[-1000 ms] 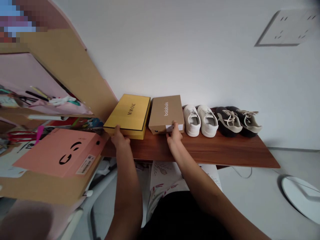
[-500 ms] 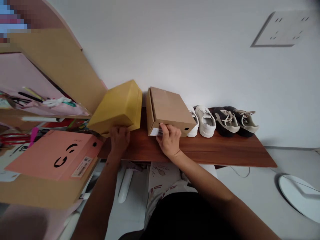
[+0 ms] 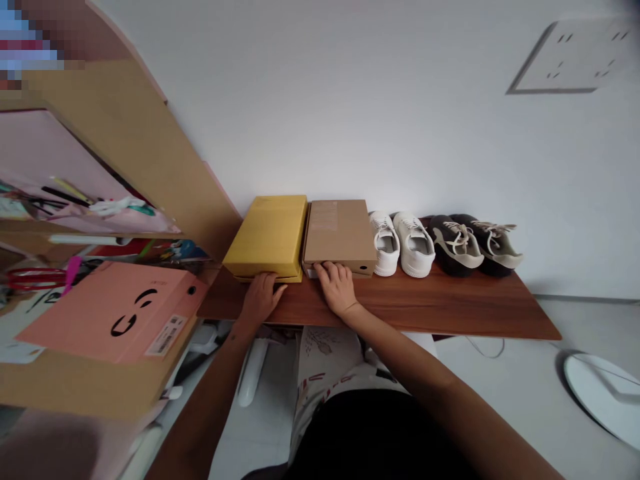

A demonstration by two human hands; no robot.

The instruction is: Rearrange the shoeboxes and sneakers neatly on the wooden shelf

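Note:
A yellow box (image 3: 265,237) lies flat on a reddish-brown wooden shelf (image 3: 440,310), with a plain face up. Touching its right side is a kraft cardboard shoebox (image 3: 340,233), also flat, with a pale patch on its plain upper face. My left hand (image 3: 261,299) rests on the shelf, fingers spread against the yellow box's front lower edge. My right hand (image 3: 336,287) lies with its fingers against the cardboard box's front edge, not clearly gripping it.
To the right stand white sneakers (image 3: 400,245) and dark sneakers with pale laces (image 3: 475,245). A pink box (image 3: 115,310) sits on a tan shelf unit (image 3: 135,147) at left, beside stationery. A round white object (image 3: 603,397) lies on the floor.
Both boxes have gone from tilted to lying flat, side by side, and their printed faces no longer show. My hands have settled at the boxes' front edges.

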